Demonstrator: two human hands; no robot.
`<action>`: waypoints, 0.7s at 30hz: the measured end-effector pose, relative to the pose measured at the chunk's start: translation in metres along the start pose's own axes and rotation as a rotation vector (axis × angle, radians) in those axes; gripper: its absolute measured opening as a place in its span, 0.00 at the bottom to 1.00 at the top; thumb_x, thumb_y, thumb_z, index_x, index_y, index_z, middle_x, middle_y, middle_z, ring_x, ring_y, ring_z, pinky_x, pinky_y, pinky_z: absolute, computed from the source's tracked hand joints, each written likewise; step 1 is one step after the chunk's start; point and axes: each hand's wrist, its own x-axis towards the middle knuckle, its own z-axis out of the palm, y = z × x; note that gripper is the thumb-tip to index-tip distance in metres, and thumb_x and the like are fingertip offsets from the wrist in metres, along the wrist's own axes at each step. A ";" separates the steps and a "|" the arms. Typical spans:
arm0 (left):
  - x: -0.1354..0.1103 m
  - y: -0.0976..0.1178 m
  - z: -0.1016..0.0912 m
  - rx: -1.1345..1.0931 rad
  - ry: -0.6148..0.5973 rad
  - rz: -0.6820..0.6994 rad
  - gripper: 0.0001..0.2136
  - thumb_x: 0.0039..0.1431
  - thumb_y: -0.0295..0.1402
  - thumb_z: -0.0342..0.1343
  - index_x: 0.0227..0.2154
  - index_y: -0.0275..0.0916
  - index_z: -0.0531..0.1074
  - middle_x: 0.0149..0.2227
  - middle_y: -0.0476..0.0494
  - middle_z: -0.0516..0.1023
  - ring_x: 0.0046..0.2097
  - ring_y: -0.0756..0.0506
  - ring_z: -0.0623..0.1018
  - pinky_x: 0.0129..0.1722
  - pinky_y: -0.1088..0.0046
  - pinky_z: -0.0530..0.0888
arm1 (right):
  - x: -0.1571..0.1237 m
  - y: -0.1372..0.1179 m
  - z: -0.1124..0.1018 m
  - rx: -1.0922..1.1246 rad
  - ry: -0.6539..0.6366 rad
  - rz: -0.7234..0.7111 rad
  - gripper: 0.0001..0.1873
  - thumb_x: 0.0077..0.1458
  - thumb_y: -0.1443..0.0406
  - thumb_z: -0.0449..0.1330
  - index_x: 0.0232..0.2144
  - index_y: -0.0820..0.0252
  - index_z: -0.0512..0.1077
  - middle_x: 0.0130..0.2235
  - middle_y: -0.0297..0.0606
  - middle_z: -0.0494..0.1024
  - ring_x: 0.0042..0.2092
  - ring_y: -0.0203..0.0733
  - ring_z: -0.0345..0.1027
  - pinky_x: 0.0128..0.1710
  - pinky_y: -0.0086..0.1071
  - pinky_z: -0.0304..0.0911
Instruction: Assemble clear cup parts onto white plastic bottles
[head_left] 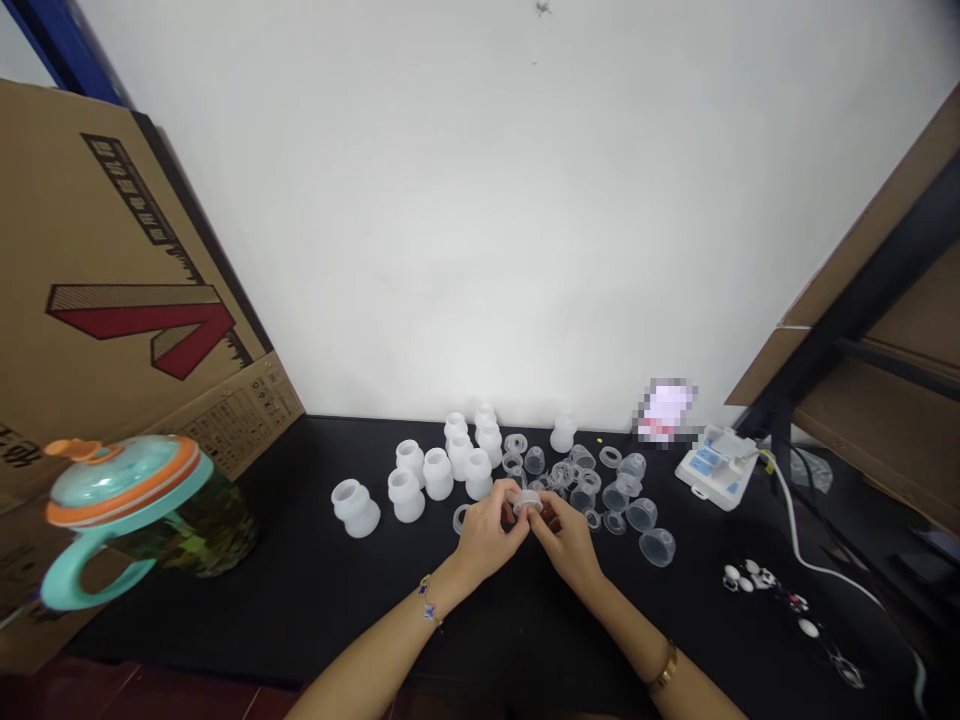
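Observation:
Between the fingertips of both hands is a small clear plastic ring-shaped cap point(528, 500). My left hand point(489, 530) pinches it from the left, and my right hand point(564, 538) grips its right side. Just beyond and to the right lie many clear plastic domes point(658, 546) and flat rings point(610, 457), loosely scattered. To the left stand several white open-necked bottles point(438, 474), with one tilted bottle point(356, 508) farther out. A clear ring point(460, 518) is partly hidden behind my left hand.
At the left stand a lidded jug point(142, 510) with a turquoise handle and a large cardboard box point(112, 260). On the right are a white power strip point(716, 466) with a cable point(806, 560), a pixelated phone-like screen point(664, 411) and small trinkets point(808, 628). A white wall point(480, 220) closes the black table's back.

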 end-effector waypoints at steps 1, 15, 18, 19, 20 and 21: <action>0.000 -0.001 0.000 -0.002 -0.003 0.003 0.08 0.61 0.33 0.53 0.43 0.44 0.65 0.30 0.52 0.78 0.29 0.47 0.79 0.31 0.72 0.73 | 0.000 0.000 0.000 0.005 -0.003 0.001 0.12 0.62 0.58 0.56 0.39 0.57 0.76 0.30 0.35 0.79 0.28 0.40 0.70 0.26 0.29 0.62; -0.001 -0.002 0.004 -0.011 -0.009 0.021 0.08 0.61 0.32 0.53 0.43 0.44 0.64 0.31 0.52 0.79 0.28 0.47 0.78 0.29 0.73 0.71 | 0.000 -0.004 0.000 0.020 0.007 0.001 0.11 0.62 0.59 0.56 0.36 0.57 0.76 0.28 0.34 0.79 0.28 0.40 0.69 0.26 0.29 0.61; -0.001 -0.002 0.004 -0.008 -0.013 0.010 0.08 0.62 0.33 0.53 0.43 0.44 0.64 0.31 0.52 0.79 0.27 0.47 0.78 0.29 0.73 0.71 | -0.001 -0.002 0.000 0.023 0.002 -0.004 0.11 0.62 0.58 0.56 0.37 0.57 0.75 0.29 0.34 0.78 0.28 0.40 0.69 0.27 0.29 0.61; -0.001 -0.001 0.003 -0.009 -0.014 0.006 0.08 0.62 0.34 0.53 0.43 0.44 0.64 0.31 0.52 0.79 0.27 0.47 0.78 0.29 0.73 0.71 | -0.001 -0.002 0.000 0.026 -0.002 -0.007 0.11 0.62 0.58 0.56 0.38 0.57 0.75 0.29 0.34 0.78 0.28 0.40 0.69 0.27 0.29 0.61; -0.001 -0.001 0.003 -0.010 -0.017 0.004 0.08 0.62 0.34 0.53 0.43 0.44 0.64 0.31 0.52 0.79 0.27 0.47 0.78 0.29 0.73 0.71 | -0.002 -0.002 -0.001 0.029 -0.006 -0.009 0.11 0.63 0.58 0.56 0.38 0.57 0.75 0.29 0.34 0.78 0.28 0.40 0.69 0.27 0.29 0.61; -0.001 -0.001 0.003 -0.011 -0.019 0.003 0.08 0.62 0.34 0.53 0.44 0.44 0.63 0.31 0.52 0.79 0.27 0.47 0.78 0.28 0.73 0.71 | -0.002 -0.002 -0.001 0.032 -0.010 -0.010 0.11 0.63 0.58 0.56 0.38 0.57 0.75 0.30 0.34 0.78 0.28 0.40 0.69 0.27 0.29 0.61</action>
